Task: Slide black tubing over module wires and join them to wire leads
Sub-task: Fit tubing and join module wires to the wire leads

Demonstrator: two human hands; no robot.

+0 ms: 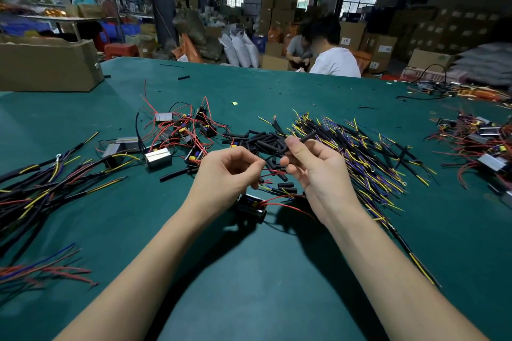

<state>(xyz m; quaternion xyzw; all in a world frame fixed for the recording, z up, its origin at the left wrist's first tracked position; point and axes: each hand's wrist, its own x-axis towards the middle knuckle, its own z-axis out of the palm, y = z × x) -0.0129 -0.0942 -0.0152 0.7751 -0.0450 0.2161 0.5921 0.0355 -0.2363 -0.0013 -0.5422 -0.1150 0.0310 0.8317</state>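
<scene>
A small black module (251,207) lies on the green table (249,271) below my hands, with thin red wires (288,203) running out of it. My left hand (224,171) pinches the ends of red wires near its fingertips. My right hand (313,166) pinches a piece of black tubing (300,141) that slants up to the right. Short black tubing pieces (285,187) lie between my hands. Behind my hands lies a heap of black tubing (257,141), and to its right a pile of wire leads (357,152) with yellow and blue cores.
More modules with red wires (182,133) lie at the centre left. Finished black cable assemblies (41,177) spread at the left, another pile of modules (482,144) at the right. A cardboard box (47,63) stands at the far left; a person (332,55) sits across the table.
</scene>
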